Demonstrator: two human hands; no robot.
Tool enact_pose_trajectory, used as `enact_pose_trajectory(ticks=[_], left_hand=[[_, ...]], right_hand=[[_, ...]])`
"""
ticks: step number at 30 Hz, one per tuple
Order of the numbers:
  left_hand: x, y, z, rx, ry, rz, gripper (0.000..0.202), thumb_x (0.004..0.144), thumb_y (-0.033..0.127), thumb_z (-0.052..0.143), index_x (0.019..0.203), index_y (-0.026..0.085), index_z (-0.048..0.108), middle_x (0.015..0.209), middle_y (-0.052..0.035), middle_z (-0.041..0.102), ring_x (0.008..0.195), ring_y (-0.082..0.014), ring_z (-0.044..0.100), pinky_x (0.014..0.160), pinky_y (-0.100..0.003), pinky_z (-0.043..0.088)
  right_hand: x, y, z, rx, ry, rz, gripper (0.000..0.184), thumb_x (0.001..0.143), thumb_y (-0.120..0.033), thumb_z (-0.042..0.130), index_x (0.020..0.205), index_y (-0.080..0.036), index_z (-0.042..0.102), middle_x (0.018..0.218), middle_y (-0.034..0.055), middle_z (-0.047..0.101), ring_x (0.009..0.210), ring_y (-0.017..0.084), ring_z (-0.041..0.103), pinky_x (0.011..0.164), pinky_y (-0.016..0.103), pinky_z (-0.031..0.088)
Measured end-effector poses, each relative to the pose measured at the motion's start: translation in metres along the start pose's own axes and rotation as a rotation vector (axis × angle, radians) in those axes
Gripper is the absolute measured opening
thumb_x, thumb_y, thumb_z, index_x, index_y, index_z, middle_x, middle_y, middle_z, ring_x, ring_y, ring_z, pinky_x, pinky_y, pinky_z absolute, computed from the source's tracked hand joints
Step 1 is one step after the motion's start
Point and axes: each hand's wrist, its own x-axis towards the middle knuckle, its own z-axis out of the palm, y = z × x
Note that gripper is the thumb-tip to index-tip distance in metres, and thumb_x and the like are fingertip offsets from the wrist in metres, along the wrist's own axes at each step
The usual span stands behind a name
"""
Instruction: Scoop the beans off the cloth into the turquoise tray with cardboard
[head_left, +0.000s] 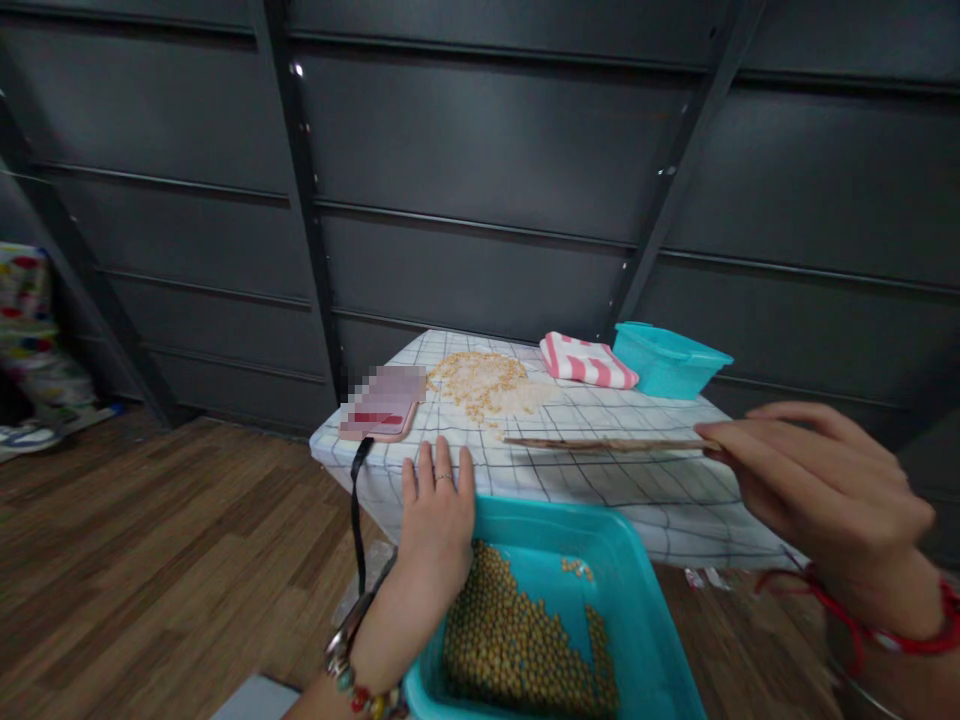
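My right hand pinches one end of a thin brown stick, held roughly level above the checked tablecloth. With fingers stretched out, my left hand lies at the table's front edge, against the left rim of a teal plastic bin. Inside that bin are many round, tan beans, heaped toward the left and near side. Beyond the stick's far tip, a loose pile of yellow kernels and whitish grains is spread on the cloth.
A phone with a black strap lies at the table's left edge. Toward the back right are a folded pink-and-white striped towel and a smaller teal bin. A dark panelled wall stands behind; wooden floor shows at left.
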Motion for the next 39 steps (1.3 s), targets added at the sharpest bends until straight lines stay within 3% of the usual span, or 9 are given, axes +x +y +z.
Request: enact_pose_trajectory(ticks=[4, 9, 27, 39], left_hand=[[0.000, 0.000, 0.000, 0.010, 0.012, -0.008, 0.063, 0.070, -0.002, 0.037, 0.133, 0.007, 0.032, 0.139, -0.0240, 0.029, 0.127, -0.0378, 0.025, 0.101, -0.053, 0.027], [-0.001, -0.002, 0.000, 0.006, 0.012, -0.005, 0.065, 0.069, -0.002, 0.038, 0.133, 0.007, 0.031, 0.140, -0.0237, 0.029, 0.127, -0.0376, 0.024, 0.101, -0.053, 0.027], [-0.001, -0.002, 0.002, 0.001, 0.028, -0.007, 0.064, 0.069, -0.003, 0.039, 0.132, 0.008, 0.033, 0.139, -0.0240, 0.030, 0.127, -0.0373, 0.026, 0.101, -0.053, 0.027], [0.001, -0.003, 0.004, 0.000, 0.031, 0.005, 0.064, 0.069, 0.000, 0.040, 0.132, 0.008, 0.033, 0.139, -0.0249, 0.029, 0.127, -0.0383, 0.026, 0.100, -0.054, 0.028]], right_hand=[[0.011, 0.004, 0.025, -0.118, -0.029, -0.086, 0.022, 0.073, -0.001, 0.054, 0.091, -0.012, 0.057, 0.073, 0.0053, 0.065, 0.063, 0.014, 0.058, 0.065, 0.032, 0.049], [0.017, 0.001, 0.040, -0.119, -0.051, -0.127, 0.015, 0.074, -0.002, 0.054, 0.087, -0.010, 0.057, 0.071, 0.0067, 0.066, 0.061, 0.014, 0.057, 0.064, 0.031, 0.048], [0.010, 0.000, 0.033, -0.015, -0.045, -0.081, 0.023, 0.073, -0.001, 0.056, 0.093, -0.012, 0.055, 0.074, 0.0067, 0.066, 0.063, 0.014, 0.056, 0.065, 0.032, 0.048], [0.002, -0.008, 0.015, 0.102, -0.041, -0.076, 0.033, 0.070, 0.004, 0.056, 0.100, -0.010, 0.054, 0.082, 0.0097, 0.064, 0.073, 0.016, 0.058, 0.070, 0.036, 0.049]])
